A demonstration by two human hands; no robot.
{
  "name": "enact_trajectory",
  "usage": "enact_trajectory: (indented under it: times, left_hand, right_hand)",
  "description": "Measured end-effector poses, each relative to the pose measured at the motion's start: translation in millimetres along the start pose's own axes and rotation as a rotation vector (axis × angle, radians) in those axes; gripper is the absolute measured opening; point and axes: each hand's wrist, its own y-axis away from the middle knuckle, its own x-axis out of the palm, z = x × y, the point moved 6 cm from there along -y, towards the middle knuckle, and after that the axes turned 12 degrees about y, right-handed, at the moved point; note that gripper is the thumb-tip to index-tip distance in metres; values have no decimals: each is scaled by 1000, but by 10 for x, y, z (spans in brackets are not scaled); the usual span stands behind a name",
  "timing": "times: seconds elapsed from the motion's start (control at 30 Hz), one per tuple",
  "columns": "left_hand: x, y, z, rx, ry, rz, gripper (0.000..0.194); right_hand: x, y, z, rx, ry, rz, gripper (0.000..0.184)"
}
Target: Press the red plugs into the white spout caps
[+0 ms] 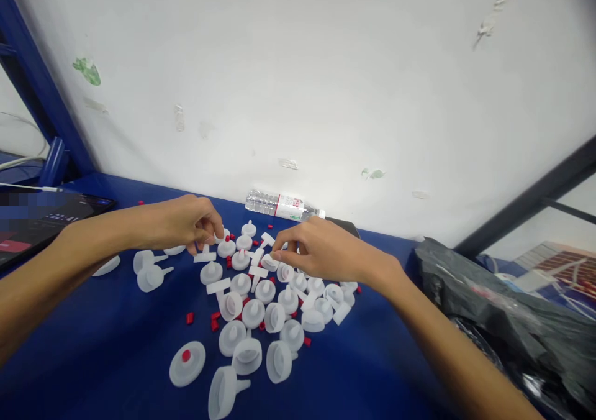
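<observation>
My left hand [198, 224] is closed with curled fingers, over the far left part of a pile of white plastic parts. Its fingertips are close to a white T-shaped piece [205, 257] and a white cap behind it; what they grip, if anything, I cannot make out. My right hand [321, 246] pinches the edge of a white nozzle cap [269, 262] between thumb and fingers. Around both hands lie several more round nozzle caps, such as an upright one [253, 314] and one on its side [279, 361]. Small red tips [215, 324] are scattered among them.
A clear water bottle [284, 206] lies along the white wall, with a dark flat object [343, 226] beside it. A phone-like screen [46, 221] is at the left. Dark plastic bags [507, 308] fill the right side. A lid with a red tip [187, 364] lies in front on the blue table [116, 345].
</observation>
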Motion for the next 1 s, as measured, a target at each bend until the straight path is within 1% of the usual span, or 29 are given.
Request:
enact_trajectory:
  times: [0.1,0.23,0.3,0.5,0.67,0.7,0.77,0.8,0.83,0.93,1.0]
  left_hand:
    - [32,-11,-10,10,0,16,24]
    - [9,34,-94,57,-44,-4,44]
    - [6,54,-140,85,-58,-20,48]
    - [114,-23,-203,162,-63,-51,27]
    - [161,-52,-320,244,-13,-109,18]
    - [163,-40,-355,267,4,-123,18]
    - [169,-3,-429,315,58,-152,18]
    - [174,17,-466,338,94,-166,18]
    - [183,38,-502,360,133,-175,18]
    - [209,84,-586,408,235,-190,19]
    - [205,96,-607,415,265,-211,18]
  right_hand:
    - [22,-15,-21,3,7,-22,22]
    - [34,-31,-4,-2,37,-59,22]
    - [39,-39,21,-7,44,-72,23]
    - [83,-92,58,46,92,-125,27]
    - [173,-149,63,112,113,-207,23]
    - [195,-158,58,137,108,-228,26]
    - [238,-172,44,187,82,-275,43]
    - [257,-179,37,206,60,-298,48]
    - [275,-187,31,216,34,-318,46]
    - [309,-214,21,208,-24,-349,24]
    - [304,-223,5,208,-34,-361,25]
